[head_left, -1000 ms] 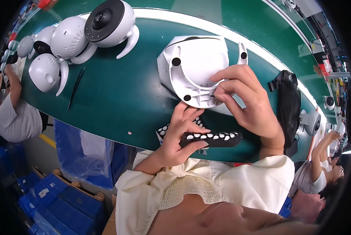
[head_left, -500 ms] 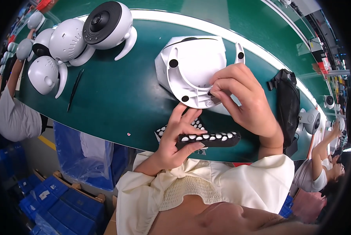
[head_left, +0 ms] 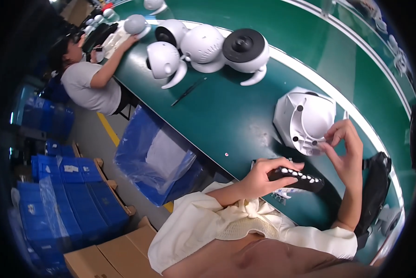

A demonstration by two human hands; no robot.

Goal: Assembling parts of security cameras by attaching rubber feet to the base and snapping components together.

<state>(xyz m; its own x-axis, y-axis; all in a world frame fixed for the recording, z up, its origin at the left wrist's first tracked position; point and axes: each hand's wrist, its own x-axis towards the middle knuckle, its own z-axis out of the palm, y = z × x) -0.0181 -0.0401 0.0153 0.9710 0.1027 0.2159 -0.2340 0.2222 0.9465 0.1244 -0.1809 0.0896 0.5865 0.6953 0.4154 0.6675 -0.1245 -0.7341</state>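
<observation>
The left hand (head_left: 262, 179) grips a black strip (head_left: 316, 184) with white dots; the right hand (head_left: 348, 147) is half curled beside the white stand (head_left: 305, 148); whether it pinches anything cannot be told; the stand sits on the green table (head_left: 222, 111), three black pads (head_left: 295, 139) showing.

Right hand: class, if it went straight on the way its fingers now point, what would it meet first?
The right hand would most likely meet the white device, near the closest black pad. Depth is unclear from this one view, so it may already be touching.
</observation>
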